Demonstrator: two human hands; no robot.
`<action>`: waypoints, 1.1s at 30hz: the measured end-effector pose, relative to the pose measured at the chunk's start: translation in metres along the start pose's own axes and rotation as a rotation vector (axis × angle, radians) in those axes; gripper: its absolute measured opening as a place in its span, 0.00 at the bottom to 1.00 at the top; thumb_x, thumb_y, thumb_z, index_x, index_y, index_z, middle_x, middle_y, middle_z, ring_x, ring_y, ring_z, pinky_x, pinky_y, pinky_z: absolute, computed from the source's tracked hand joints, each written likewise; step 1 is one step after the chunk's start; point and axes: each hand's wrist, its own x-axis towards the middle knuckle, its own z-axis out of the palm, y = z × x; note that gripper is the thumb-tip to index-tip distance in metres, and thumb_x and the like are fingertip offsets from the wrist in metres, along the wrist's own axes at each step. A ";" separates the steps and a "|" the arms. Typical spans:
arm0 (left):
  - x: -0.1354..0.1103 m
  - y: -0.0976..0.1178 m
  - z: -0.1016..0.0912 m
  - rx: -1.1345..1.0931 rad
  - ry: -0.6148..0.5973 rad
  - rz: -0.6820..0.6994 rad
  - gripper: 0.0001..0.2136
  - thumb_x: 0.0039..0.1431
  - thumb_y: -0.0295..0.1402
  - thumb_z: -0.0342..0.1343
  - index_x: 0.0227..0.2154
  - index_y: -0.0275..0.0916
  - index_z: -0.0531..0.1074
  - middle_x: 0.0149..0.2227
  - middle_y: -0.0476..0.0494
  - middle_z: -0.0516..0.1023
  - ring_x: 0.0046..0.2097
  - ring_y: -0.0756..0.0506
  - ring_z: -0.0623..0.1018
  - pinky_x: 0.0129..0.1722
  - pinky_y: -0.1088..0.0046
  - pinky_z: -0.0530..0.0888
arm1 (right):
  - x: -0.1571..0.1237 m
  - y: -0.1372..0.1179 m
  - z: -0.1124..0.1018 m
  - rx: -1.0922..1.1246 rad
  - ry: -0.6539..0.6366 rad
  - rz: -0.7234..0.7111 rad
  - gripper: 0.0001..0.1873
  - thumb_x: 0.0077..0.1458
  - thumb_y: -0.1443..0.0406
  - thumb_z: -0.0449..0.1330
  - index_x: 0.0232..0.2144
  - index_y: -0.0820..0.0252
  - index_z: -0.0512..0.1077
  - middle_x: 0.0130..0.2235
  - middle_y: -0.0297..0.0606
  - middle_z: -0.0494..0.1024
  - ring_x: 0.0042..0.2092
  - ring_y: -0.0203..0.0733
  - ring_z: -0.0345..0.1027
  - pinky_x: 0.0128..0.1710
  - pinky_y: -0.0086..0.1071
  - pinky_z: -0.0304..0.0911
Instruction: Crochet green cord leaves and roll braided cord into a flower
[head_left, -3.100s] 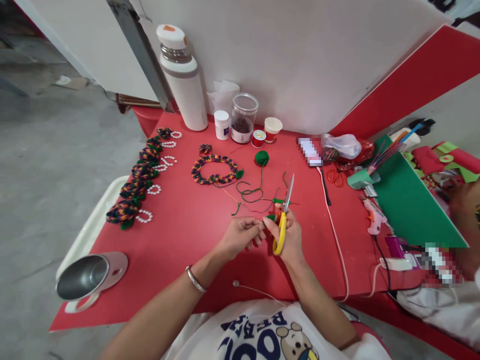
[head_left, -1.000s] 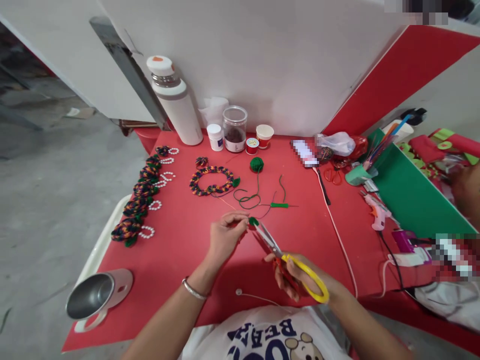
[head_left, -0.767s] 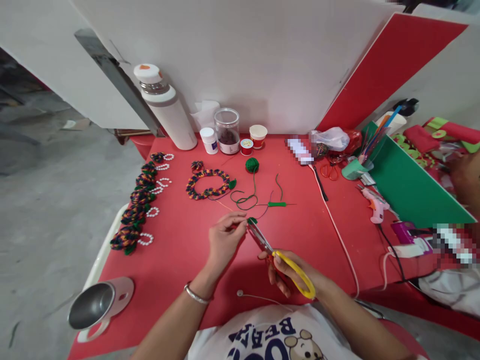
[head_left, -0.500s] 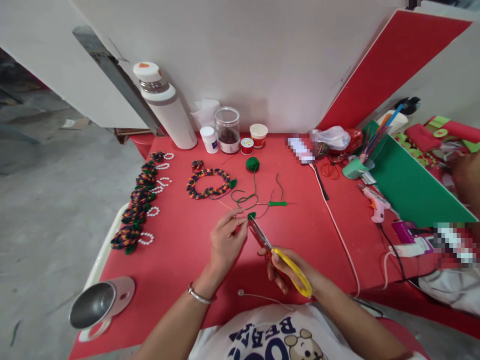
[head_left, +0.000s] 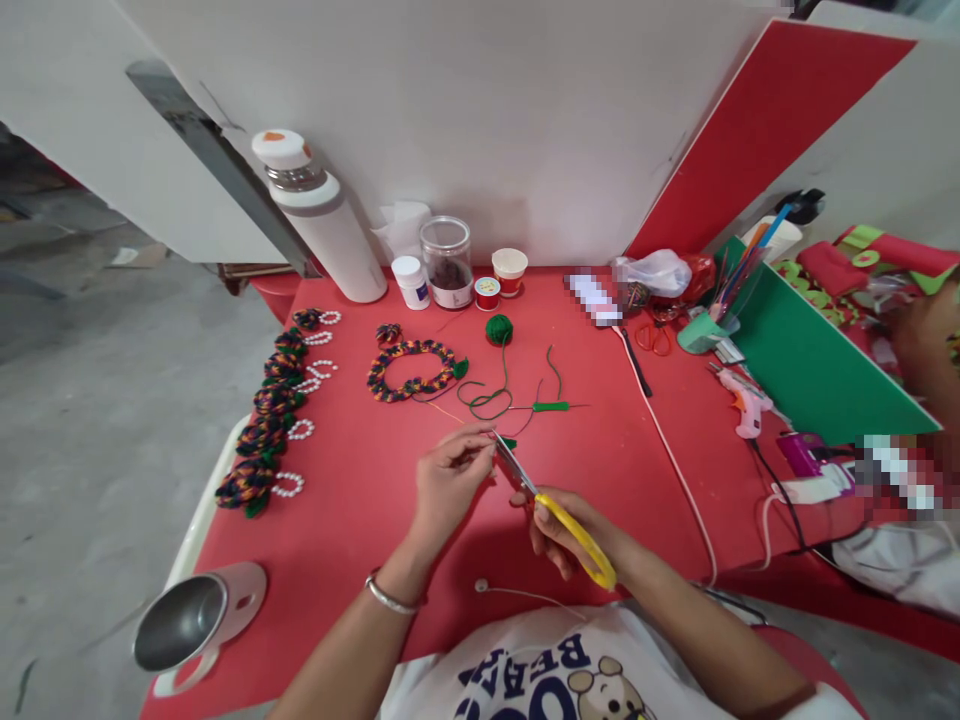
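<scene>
My left hand [head_left: 448, 480] pinches a small green crocheted piece [head_left: 509, 442] above the red table [head_left: 360, 540]. My right hand [head_left: 564, 528] grips yellow-handled scissors [head_left: 559, 520], whose blades point up-left and meet the green piece at my left fingertips. Just beyond lie loose green yarn [head_left: 487, 400], a green yarn ball [head_left: 499, 328], a green-handled hook [head_left: 553, 406] and a multicoloured crocheted ring [head_left: 411, 368].
A row of several crocheted flowers with pearl loops [head_left: 271, 410] lines the left edge. A white thermos [head_left: 319, 220], jars [head_left: 446, 262] and a paper cup [head_left: 510, 270] stand at the back. A steel cup [head_left: 184, 620] sits front left. A glue gun [head_left: 742, 405], cables and green board [head_left: 810, 365] lie right, near another person's hand [head_left: 926, 340].
My right hand turned the scissors from pointing away to pointing up-left at the green piece, and the blades closed in on it. The view has drifted slightly.
</scene>
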 end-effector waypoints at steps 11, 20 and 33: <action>0.001 0.002 -0.002 -0.118 -0.044 -0.143 0.06 0.48 0.33 0.65 0.25 0.35 0.80 0.45 0.36 0.81 0.25 0.52 0.76 0.21 0.76 0.76 | -0.001 -0.009 0.005 -0.001 0.043 -0.016 0.42 0.47 0.34 0.60 0.47 0.62 0.69 0.24 0.27 0.70 0.16 0.26 0.56 0.14 0.21 0.55; 0.002 -0.003 -0.003 -0.425 -0.167 -0.310 0.11 0.50 0.38 0.68 0.26 0.35 0.75 0.16 0.51 0.73 0.13 0.54 0.65 0.11 0.81 0.62 | -0.004 -0.011 0.003 0.057 -0.042 -0.030 0.42 0.48 0.33 0.60 0.48 0.61 0.67 0.24 0.25 0.68 0.16 0.25 0.56 0.13 0.20 0.51; 0.006 0.004 -0.005 -0.414 -0.221 -0.300 0.12 0.49 0.38 0.69 0.27 0.34 0.77 0.24 0.44 0.79 0.19 0.51 0.73 0.16 0.75 0.72 | -0.007 -0.011 0.003 0.066 0.001 -0.046 0.38 0.50 0.37 0.62 0.48 0.60 0.68 0.25 0.26 0.67 0.19 0.27 0.56 0.15 0.21 0.58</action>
